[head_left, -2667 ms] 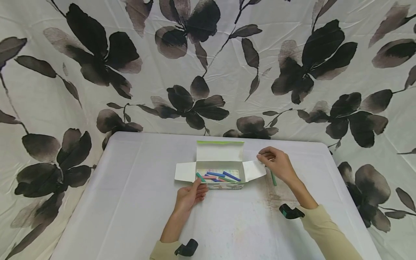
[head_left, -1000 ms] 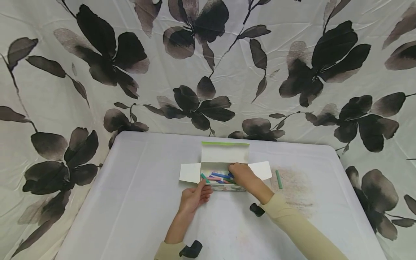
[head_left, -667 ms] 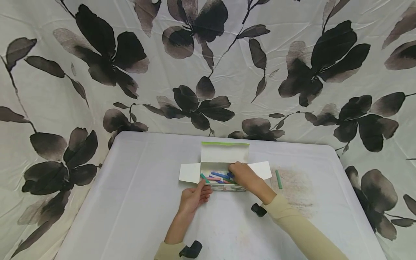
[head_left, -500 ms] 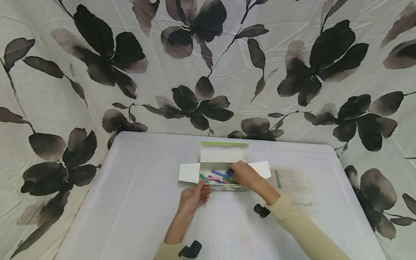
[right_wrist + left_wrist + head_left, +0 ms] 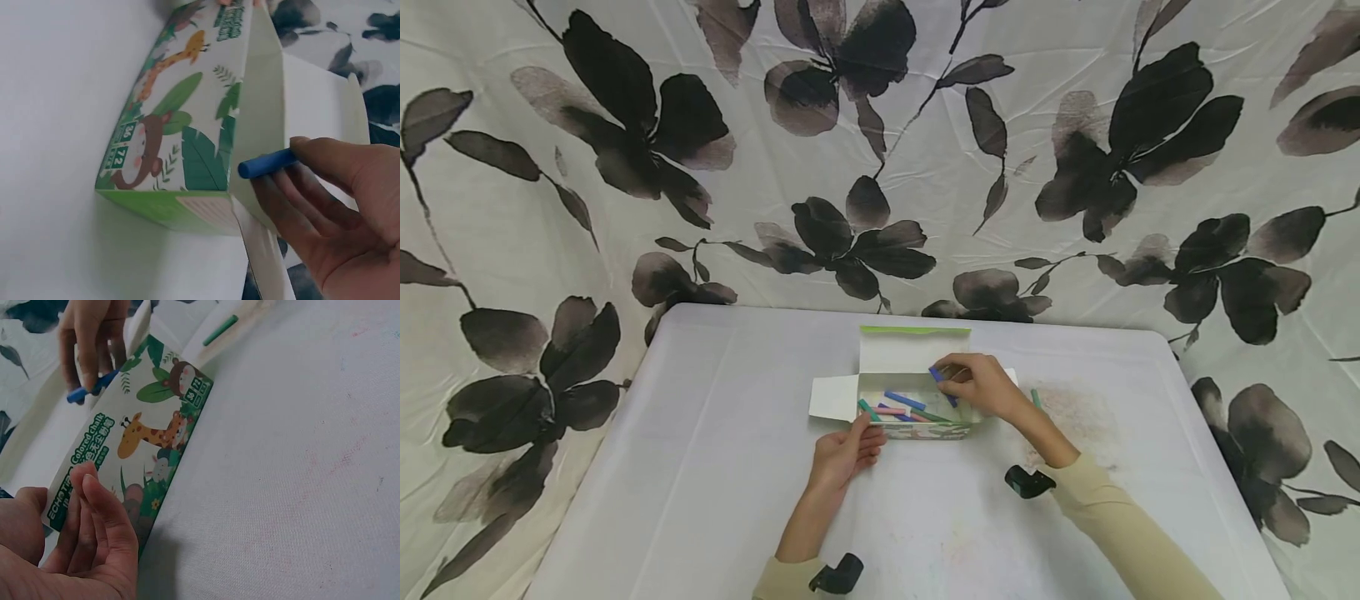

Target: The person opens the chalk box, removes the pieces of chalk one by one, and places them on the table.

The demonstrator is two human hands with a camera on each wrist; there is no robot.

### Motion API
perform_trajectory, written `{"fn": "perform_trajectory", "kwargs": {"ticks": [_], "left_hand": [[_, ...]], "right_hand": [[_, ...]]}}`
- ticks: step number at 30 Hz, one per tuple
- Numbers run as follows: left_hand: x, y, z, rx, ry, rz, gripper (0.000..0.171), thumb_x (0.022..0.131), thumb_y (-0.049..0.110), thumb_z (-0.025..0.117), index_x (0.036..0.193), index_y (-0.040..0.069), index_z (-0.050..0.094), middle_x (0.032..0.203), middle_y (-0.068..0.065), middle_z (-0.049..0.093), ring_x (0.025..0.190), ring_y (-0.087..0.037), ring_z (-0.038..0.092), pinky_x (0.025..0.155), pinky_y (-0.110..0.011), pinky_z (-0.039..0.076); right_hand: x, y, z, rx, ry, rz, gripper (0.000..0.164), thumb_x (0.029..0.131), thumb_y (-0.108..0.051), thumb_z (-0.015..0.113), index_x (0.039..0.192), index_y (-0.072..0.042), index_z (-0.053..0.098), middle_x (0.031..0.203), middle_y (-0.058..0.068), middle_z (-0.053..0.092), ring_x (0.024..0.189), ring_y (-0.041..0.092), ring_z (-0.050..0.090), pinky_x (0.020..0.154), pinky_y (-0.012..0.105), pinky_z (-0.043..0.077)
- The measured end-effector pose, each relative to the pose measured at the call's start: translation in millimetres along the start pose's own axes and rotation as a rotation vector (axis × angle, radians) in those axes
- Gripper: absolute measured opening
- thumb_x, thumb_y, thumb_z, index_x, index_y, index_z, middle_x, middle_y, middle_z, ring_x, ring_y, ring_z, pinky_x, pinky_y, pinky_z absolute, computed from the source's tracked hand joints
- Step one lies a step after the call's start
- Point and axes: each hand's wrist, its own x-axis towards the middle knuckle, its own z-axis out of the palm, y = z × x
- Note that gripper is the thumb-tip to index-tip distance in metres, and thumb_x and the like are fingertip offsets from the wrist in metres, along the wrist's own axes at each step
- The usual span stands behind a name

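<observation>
My right hand [image 5: 983,383] pinches a blue chalk stick [image 5: 269,164] between thumb and fingers, just above the right end of the open chalk box [image 5: 134,444]. The box has a printed front with a giraffe and other animals, and its flaps stand out. Inside, several chalk sticks lie loose, among them a blue one [image 5: 904,401], a pink one [image 5: 889,410] and a teal one [image 5: 868,409] leaning at the left corner. At the front left, my left hand [image 5: 838,457] holds the box wall, thumb at the rim and fingers against the front.
A green chalk stick [image 5: 220,330] lies on the white-covered table [image 5: 715,467] right of the box, partly behind the right hand in the head view. A brownish chalk smudge [image 5: 1078,421] marks the cloth there. A floral curtain [image 5: 880,150] hangs behind the table.
My right hand first came from the green stick at the right into the box, then rose a little rightward with a blue chalk stick. The left hand has stayed at the box.
</observation>
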Motion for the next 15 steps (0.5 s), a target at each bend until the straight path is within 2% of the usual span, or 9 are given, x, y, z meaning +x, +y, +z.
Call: {"fn": "perform_trajectory", "kwargs": {"ticks": [4,9,15], "left_hand": [[0.3,-0.5,0.5,0.001,0.005,0.0,0.05,0.104,0.037,0.064,0.109,-0.012,0.07,0.097,-0.013,0.076,0.082,-0.013,0.071,0.068,-0.019,0.058],[1.2,-1.1,-0.2,0.003,0.008,-0.006,0.049,0.104,0.036,0.063,0.111,-0.012,0.07,0.097,-0.013,0.076,0.08,-0.013,0.07,0.067,-0.019,0.058],[-0.5,1.2,0.0,0.004,0.0,-0.006,0.051,0.104,0.036,0.063,0.114,-0.013,0.069,0.099,-0.013,0.076,0.08,-0.011,0.07,0.067,-0.019,0.058]], "right_hand": [[-5.4,2.7,-12.2,0.069,0.043,0.047,0.027,0.094,-0.009,0.076,0.12,-0.001,0.072,0.102,0.013,0.075,0.091,0.027,0.074,0.081,0.037,0.062],[-11.6,8.2,-29.6,0.166,0.052,0.09,0.032,0.095,-0.012,0.076,0.124,-0.001,0.071,0.108,0.015,0.074,0.094,0.026,0.074,0.081,0.03,0.06],[-22.3,17.2,-48.8,0.208,0.066,0.132,0.036,0.096,-0.015,0.076,0.128,-0.001,0.068,0.114,0.016,0.072,0.101,0.028,0.073,0.084,0.028,0.059]]}}
